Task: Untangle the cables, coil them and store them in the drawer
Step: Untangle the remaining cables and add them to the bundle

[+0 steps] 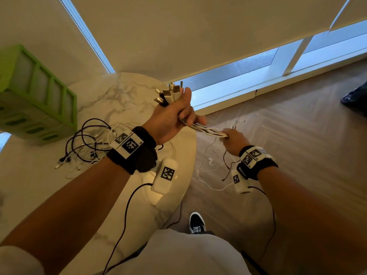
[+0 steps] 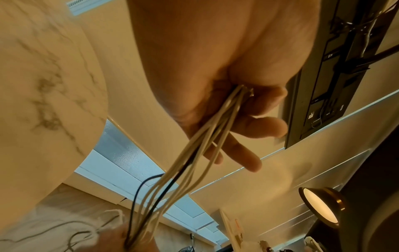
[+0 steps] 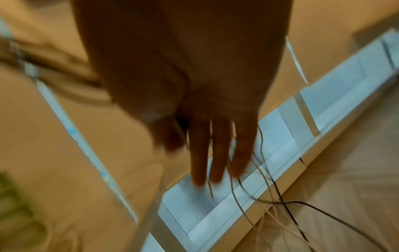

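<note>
Both forearms reach out from the bottom of the head view, each with a black wrist band carrying white tagged boxes. Just below them are a pale trouser leg and a dark shoe (image 1: 196, 223) on the wood floor (image 1: 297, 135).

Raised over the edge of the marble table (image 1: 123, 92), the left hand (image 1: 172, 118) is clenched round a bundle of cables (image 1: 206, 131), mostly white with a black one among them. Their plug ends (image 1: 170, 93) stick up out of the top of the fist. In the left wrist view the strands leave the palm in a tight bunch, while two fingers (image 2: 259, 126) lie straighter beside them.

From the fist the bundle runs down to the right hand (image 1: 232, 139), which grips it lower and off the table, over the floor. The right wrist view is blurred; fingers (image 3: 199, 153) point down with thin strands trailing past them, so the grip reads only from the head view. Loose ends hang from this hand to the floor.

On the table, behind the left wrist, lies a tangled heap of black and white leads (image 1: 85, 143). A green drawer unit (image 1: 37, 100) stands at the table's left side, beyond that heap. Window blinds fill the background.
</note>
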The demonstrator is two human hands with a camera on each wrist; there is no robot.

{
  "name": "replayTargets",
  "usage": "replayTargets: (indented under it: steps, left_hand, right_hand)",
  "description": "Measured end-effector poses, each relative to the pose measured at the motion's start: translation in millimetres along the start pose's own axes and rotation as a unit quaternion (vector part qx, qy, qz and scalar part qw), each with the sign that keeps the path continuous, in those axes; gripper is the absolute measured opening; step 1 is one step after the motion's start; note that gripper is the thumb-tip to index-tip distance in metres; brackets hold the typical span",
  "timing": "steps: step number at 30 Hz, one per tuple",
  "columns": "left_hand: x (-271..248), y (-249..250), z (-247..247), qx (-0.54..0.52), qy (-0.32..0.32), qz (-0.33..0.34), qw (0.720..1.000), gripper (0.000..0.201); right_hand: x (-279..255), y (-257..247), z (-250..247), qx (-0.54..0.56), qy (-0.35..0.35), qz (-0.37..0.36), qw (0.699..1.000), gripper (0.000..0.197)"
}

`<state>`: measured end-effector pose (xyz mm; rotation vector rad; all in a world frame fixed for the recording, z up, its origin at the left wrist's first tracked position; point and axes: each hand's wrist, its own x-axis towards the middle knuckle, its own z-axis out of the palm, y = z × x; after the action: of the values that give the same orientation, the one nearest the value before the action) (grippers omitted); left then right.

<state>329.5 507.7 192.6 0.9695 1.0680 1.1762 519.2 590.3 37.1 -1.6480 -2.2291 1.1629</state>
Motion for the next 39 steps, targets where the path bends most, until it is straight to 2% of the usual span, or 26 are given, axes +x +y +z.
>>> replayTargets:
  steps: [2, 3, 4, 6, 7, 8, 10, 14, 17, 20, 24, 26, 30, 35, 39]
  left_hand:
    - [2.8, -3.6, 0.9, 0.001, 0.012, -0.001, 1.0, 0.055]
    - [4.2, -5.9, 0.9, -0.002, 0.019, -0.004, 1.0, 0.052]
    - [5.7, -9.3, 0.8, -0.006, 0.027, -0.008, 1.0, 0.049]
    - [6.5, -18.0, 2.0, -0.006, 0.038, -0.023, 0.999, 0.045]
    - [6.0, -21.9, 3.8, 0.001, 0.04, -0.034, 0.999, 0.042]
    - [5.6, -26.1, 5.2, 0.012, 0.042, -0.046, 0.998, 0.037]
    - [4.8, -30.6, 9.2, 0.043, 0.037, -0.064, 0.996, 0.026]
    - [1.1, -27.6, 11.3, 0.085, 0.036, -0.076, 0.993, 0.018]
    - [-4.5, -20.8, 10.7, 0.091, 0.034, -0.06, 0.993, 0.014]
    - [-10.6, -20.0, 8.2, 0.109, 0.012, -0.073, 0.991, 0.015]
    - [-18.4, -21.7, 6.0, 0.075, 0.029, -0.068, 0.994, 0.024]
    - [-21.5, -19.0, 5.3, 0.07, 0.045, -0.055, 0.995, 0.02]
    - [-26.3, -19.1, 5.1, 0.057, 0.092, -0.034, 0.993, 0.016]
    - [-30.4, -26.7, -5.4, 0.087, 0.086, -0.023, 0.992, 0.015]
    - [-38.1, -22.0, -1.9, 0.103, 0.091, -0.006, 0.991, 0.014]
  right_hand:
    - [-1.8, -1.7, -8.6, 0.04, -0.155, 0.057, 0.985, 0.007]
    - [-5.2, -7.9, -15.8, 0.04, -0.187, 0.074, 0.979, 0.015]
    - [-6.1, -15.2, -23.3, 0.039, -0.182, 0.07, 0.98, 0.024]
    - [-13.0, -43.8, -39.2, 0.044, -0.068, -0.009, 0.997, 0.028]
    - [-18.4, -61.7, -45.1, 0.098, -0.011, -0.056, 0.993, 0.025]
    - [-26.9, -82.9, -50.6, 0.179, 0.022, -0.095, 0.979, 0.021]
    - [-41.3, -121.3, -57.2, 0.29, 0.019, -0.151, 0.945, 0.022]
    - [-50.6, -155.9, -53.1, 0.208, -0.004, -0.235, 0.949, 0.032]
    - [-51.0, -163.1, -52.4, 0.117, 0.026, -0.272, 0.955, 0.025]
    - [-51.3, -172.7, -52.8, 0.097, 0.063, -0.313, 0.943, 0.015]
    - [-52.7, -182.7, -44.9, -0.001, 0.054, -0.345, 0.937, 0.019]
    - [-52.0, -183.0, -39.5, -0.032, 0.068, -0.35, 0.934, 0.022]
    - [-59.4, -185.7, -31.8, -0.015, 0.076, -0.342, 0.937, 0.018]
    - [-71.5, -190.4, -27.4, -0.021, 0.055, -0.341, 0.938, 0.013]
    - [-78.6, -195.0, -24.8, -0.024, 0.073, -0.36, 0.93, 0.016]
